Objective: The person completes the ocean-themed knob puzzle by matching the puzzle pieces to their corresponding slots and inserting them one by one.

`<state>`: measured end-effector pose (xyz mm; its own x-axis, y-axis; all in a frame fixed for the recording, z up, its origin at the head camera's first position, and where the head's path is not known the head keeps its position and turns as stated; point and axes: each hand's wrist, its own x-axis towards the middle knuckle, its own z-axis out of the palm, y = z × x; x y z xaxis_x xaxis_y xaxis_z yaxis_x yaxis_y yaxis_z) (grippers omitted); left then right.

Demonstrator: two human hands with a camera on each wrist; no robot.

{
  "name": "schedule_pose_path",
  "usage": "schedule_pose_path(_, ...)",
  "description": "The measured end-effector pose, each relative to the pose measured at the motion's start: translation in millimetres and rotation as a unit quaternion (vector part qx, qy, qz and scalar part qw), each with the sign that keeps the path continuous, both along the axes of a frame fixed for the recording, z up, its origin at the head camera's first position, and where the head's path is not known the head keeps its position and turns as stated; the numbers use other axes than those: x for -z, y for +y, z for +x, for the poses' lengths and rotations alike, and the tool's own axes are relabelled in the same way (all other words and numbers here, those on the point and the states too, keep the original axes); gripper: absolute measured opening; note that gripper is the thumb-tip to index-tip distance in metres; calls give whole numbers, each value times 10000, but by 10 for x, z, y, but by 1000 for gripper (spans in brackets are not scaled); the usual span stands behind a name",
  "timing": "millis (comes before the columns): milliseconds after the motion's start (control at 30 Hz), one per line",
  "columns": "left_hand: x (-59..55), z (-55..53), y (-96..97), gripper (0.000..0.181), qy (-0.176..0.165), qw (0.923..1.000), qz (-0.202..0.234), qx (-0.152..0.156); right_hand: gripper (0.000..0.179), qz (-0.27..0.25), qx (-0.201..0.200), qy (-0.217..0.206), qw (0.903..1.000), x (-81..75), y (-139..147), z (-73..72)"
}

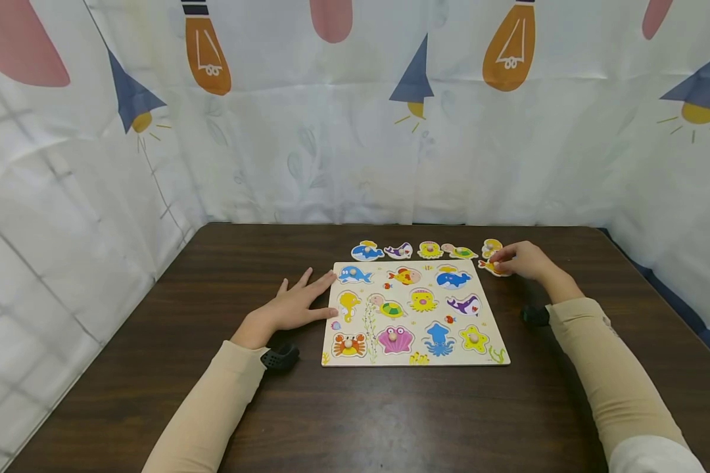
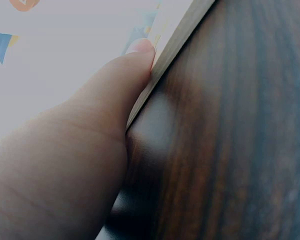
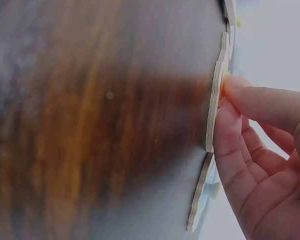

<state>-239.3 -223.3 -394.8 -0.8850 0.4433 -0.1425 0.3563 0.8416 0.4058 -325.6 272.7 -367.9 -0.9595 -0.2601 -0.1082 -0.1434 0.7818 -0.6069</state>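
My right hand (image 1: 528,261) pinches the knob of a red-and-yellow fish puzzle piece (image 1: 490,268) beside the far right corner of the wooden puzzle board (image 1: 414,332). In the right wrist view, thumb and index finger meet at this fish piece (image 3: 214,112), seen edge-on near the table. My left hand (image 1: 292,305) lies with spread fingers at the board's left side, fingertips touching its edge. Its thumb (image 2: 135,57) rests on the rim in the left wrist view. Knobbed crab (image 1: 349,345), shell (image 1: 395,339), starfish (image 1: 474,338) and blue fish (image 1: 354,274) pieces sit in the board.
Behind the board lie a blue whale piece (image 1: 367,251), a purple whale piece (image 1: 399,251), an octopus piece (image 1: 430,250) and a turtle piece (image 1: 461,252). A yellow piece (image 1: 491,246) lies just behind the fish. A printed curtain (image 1: 355,164) hangs behind the brown table (image 1: 355,420).
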Motion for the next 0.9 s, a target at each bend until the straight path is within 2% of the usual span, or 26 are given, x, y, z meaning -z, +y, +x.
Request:
schedule_pose_path(233,-20,14,-2,90,0,10000,24,17,23,368,-39,165,9992,-8,-67,20)
schedule_pose_path(533,11,9,-1,91,-42,10000,72,48,23,531,63,357,9979,-11,-79,59)
schedule_pose_path(900,-6,8,-10,91,-51,10000,29,26,24,558,-97,584,9967,-163,-81,91)
